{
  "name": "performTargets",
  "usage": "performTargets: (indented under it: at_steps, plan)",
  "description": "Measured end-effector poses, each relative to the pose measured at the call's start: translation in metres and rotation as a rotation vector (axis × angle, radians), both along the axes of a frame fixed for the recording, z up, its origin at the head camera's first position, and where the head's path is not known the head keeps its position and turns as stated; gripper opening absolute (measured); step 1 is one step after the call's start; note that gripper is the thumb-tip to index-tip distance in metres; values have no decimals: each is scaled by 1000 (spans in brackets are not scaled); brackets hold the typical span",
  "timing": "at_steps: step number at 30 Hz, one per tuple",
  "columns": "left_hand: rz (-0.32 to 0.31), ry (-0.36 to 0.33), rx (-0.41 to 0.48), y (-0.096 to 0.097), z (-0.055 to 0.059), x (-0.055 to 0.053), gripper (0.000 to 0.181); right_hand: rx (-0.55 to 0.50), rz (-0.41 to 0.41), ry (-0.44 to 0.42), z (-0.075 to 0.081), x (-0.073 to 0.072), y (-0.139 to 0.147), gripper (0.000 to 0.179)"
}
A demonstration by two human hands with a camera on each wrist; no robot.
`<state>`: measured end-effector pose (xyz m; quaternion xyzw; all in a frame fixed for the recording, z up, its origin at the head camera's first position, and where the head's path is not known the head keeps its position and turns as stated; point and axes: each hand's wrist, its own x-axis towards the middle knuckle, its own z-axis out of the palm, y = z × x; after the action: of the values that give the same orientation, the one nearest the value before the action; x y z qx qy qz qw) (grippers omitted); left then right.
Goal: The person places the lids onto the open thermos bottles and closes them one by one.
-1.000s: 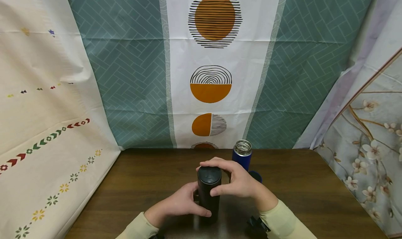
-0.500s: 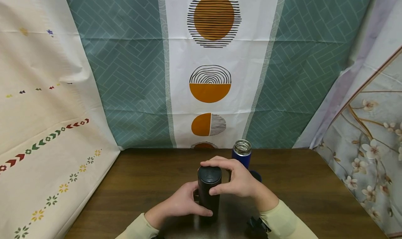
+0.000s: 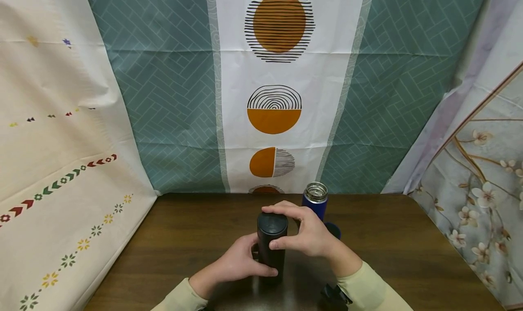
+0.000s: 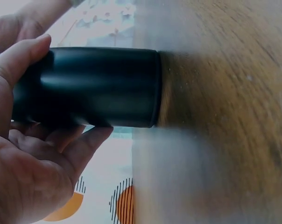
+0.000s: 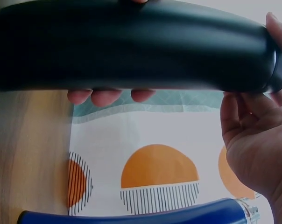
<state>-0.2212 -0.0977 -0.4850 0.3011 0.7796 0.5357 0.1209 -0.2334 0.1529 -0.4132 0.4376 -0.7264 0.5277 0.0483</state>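
Observation:
A black bottle stands upright at the near middle of the table, its dark lid on top. My left hand grips the body, thumb on the near side and fingers behind. From above, my right hand holds the lid between thumb and fingers. In the left wrist view the bottle's lower body shows, with its base close over the wood. The right wrist view shows the long dark body, left fingertips under its edge and the right hand at the lid end.
Behind my right hand stands a blue bottle with an open steel mouth. A round dark piece with a blue edge lies beside it. The brown table ends at patterned cloths at the back and sides.
The black bottle and both hands have shifted slightly up in the head view, and the right thumb has moved a little left across the lid. The grips look the same.

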Motion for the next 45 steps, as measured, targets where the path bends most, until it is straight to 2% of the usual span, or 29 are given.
performTargets:
  at_steps: [13,21,29,37,45]
  plan:
    - [85,28,3,5,0,2,65,-30,-122,-21,-4,3,-7,68]
    - [142,36,0,9,-2,3,66,-40,-176,7,-4,6,-12,67]
    - [176,50,3,11,-3,4,66,-50,-240,-11,0,11,-16,68]
    - [180,38,8,11,-2,3,66,-61,-256,-4,-1,11,-18,68]
    - [184,38,6,10,-3,2,68,-11,-248,4,2,9,-16,67]
